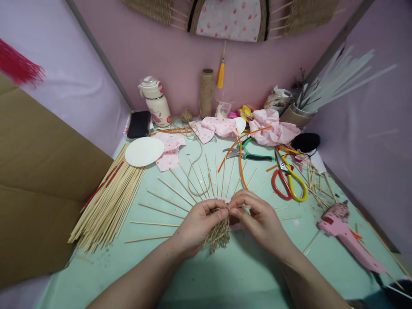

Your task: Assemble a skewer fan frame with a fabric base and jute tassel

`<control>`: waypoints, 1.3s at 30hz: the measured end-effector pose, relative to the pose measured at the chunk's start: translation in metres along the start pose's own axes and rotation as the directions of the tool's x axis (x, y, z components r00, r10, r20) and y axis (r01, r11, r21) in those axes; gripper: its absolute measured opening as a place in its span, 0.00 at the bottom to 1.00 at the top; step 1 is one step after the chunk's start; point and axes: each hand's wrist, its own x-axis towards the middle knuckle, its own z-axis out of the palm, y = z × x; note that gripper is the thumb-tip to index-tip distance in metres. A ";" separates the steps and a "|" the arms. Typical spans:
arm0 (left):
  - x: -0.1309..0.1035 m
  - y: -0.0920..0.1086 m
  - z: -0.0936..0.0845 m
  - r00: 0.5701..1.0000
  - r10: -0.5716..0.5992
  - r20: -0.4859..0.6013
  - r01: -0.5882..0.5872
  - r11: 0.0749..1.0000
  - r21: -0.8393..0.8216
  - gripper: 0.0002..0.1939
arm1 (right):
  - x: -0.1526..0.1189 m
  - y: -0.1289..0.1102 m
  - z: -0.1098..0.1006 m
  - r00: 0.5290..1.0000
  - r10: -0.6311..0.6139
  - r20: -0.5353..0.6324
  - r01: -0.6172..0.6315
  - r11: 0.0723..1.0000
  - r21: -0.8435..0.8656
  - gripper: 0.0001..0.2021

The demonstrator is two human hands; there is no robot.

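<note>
Twine [218, 241]: a tan braided bunch, held up between both hands over the near middle of the desk, its loose ends hanging down.
Left hand [199, 221]: closed in a pinch, thumb against fingers, gripping the top of the twine.
Right hand [259, 214]: thumb and forefinger pinched at the same end of the twine, fingertips meeting the left hand's; the exact strand is too small to make out.
Desk [122, 274]: pale green, bare just in front of the forearms.
Fan [157, 209]: thin sticks spreading out beyond the hands, its centre hidden beneath them.
Glue gun [350, 245]: pink, lying on its side at the right.
Cardboard [41, 180]: a large brown piece along the left edge.
Stick bundle [112, 201]: a thick heap beside the cardboard.
Scissors [283, 167]: one red handle, one yellow, right of the fan.
Shears [259, 157]: green and black handles, an orange strip [242, 169] across the blades.
Disc [144, 151]: white, overlapping the stick bundle's far end.
Phone [139, 124]: dark screen upward, left of the bottle [157, 105].
Cone [206, 94]: wound cord, upright near the wall.
Tassel [221, 75]: yellow, hanging from the wall piece [228, 19].
</note>
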 end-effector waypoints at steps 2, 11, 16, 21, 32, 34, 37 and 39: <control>0.000 0.001 -0.001 0.999 -0.041 0.019 0.042 0.997 -0.068 0.18 | 0.001 0.002 0.000 0.997 0.073 0.026 -0.075 0.993 0.093 0.07; 0.001 0.002 -0.001 0.990 -0.129 0.050 0.137 0.966 -0.220 0.18 | 0.004 0.006 -0.003 0.965 0.259 0.041 -0.259 0.922 0.286 0.09; 0.000 0.000 -0.001 0.978 -0.166 0.124 0.186 0.967 -0.172 0.19 | 0.003 0.001 -0.005 0.909 0.346 0.233 -0.416 0.792 0.447 0.10; 0.000 0.001 -0.004 0.965 -0.186 0.186 0.199 0.978 -0.056 0.18 | 0.002 -0.001 -0.004 0.900 0.309 0.307 -0.428 0.755 0.497 0.10; 0.004 0.019 -0.020 0.998 -0.024 -0.063 0.006 0.964 -0.264 0.14 | 0.000 0.004 -0.004 0.901 0.381 0.208 -0.433 0.830 0.352 0.15; 0.004 0.023 -0.023 0.996 0.006 -0.088 -0.032 0.956 -0.291 0.13 | 0.000 0.004 -0.002 0.903 0.375 0.209 -0.427 0.838 0.339 0.15; 0.004 0.026 -0.024 0.991 0.022 -0.129 -0.064 0.941 -0.331 0.10 | 0.000 0.004 0.000 0.907 0.375 0.190 -0.418 0.855 0.308 0.15; 0.005 0.025 -0.023 0.985 -0.020 -0.171 -0.048 0.922 -0.384 0.08 | 0.001 0.003 0.000 0.913 0.365 0.182 -0.405 0.866 0.293 0.16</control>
